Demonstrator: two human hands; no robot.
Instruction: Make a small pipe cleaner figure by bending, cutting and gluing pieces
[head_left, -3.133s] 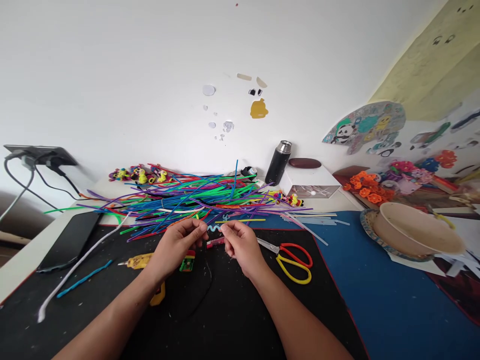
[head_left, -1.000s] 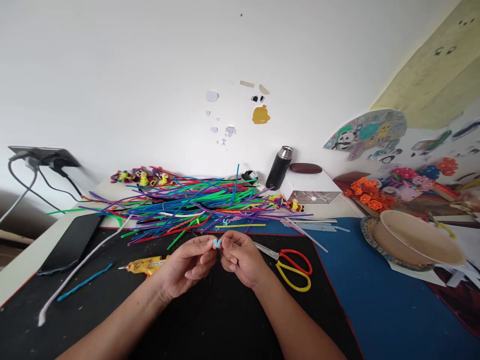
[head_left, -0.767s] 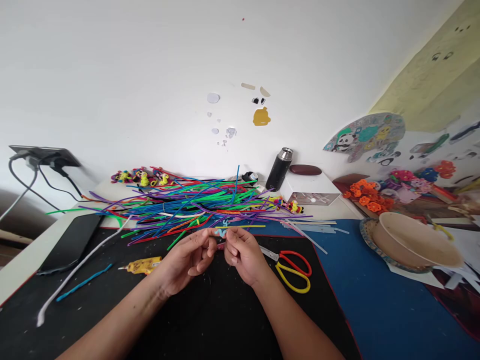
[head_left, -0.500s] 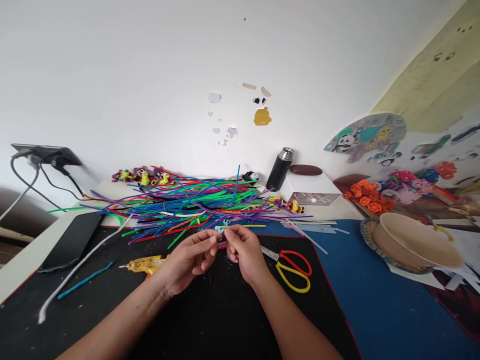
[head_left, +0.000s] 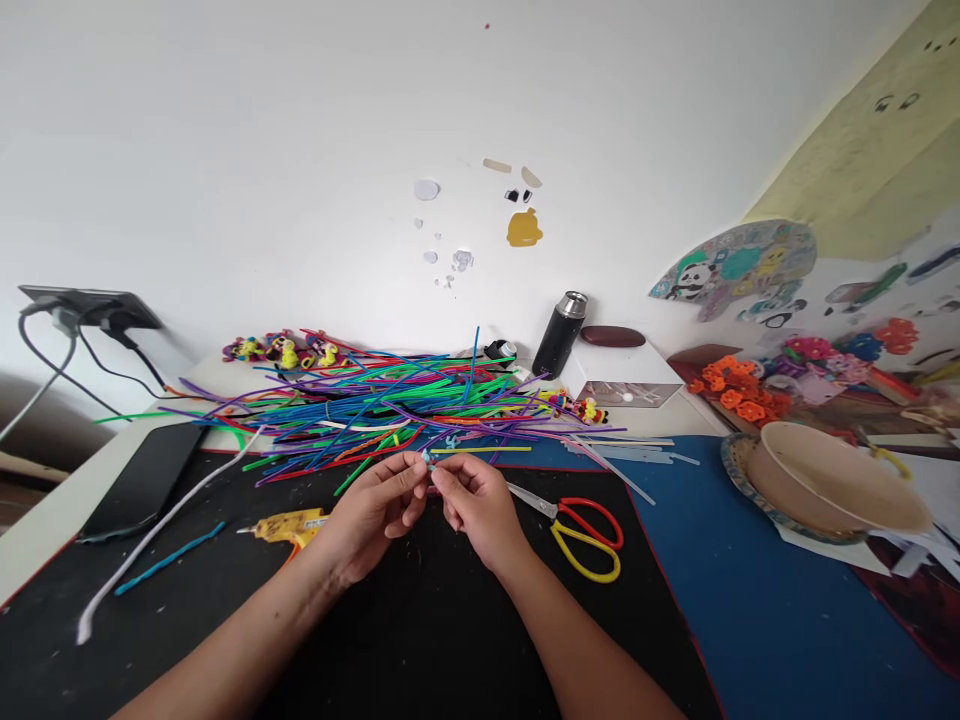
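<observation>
My left hand (head_left: 373, 512) and my right hand (head_left: 473, 505) meet over the black mat (head_left: 420, 640), fingertips pinched together on a small bent light-blue pipe cleaner piece (head_left: 428, 459). Most of that piece is hidden by my fingers. Just beyond my hands lies a big heap of coloured pipe cleaners (head_left: 360, 400). A yellow glue gun (head_left: 283, 526) lies left of my left hand. Red and yellow scissors (head_left: 581, 530) lie right of my right hand.
A black phone (head_left: 142, 480) rests at the left edge, with a long white pipe cleaner (head_left: 161, 525) and a short blue one (head_left: 169, 562) near it. A black flask (head_left: 559, 333) and a white box (head_left: 626, 375) stand behind. A beige bowl (head_left: 832, 470) sits at the right.
My hands have come closer together and the wavy light-blue piece is now folded up small between my fingertips. The small red and green pieces seen on the mat earlier are out of sight.
</observation>
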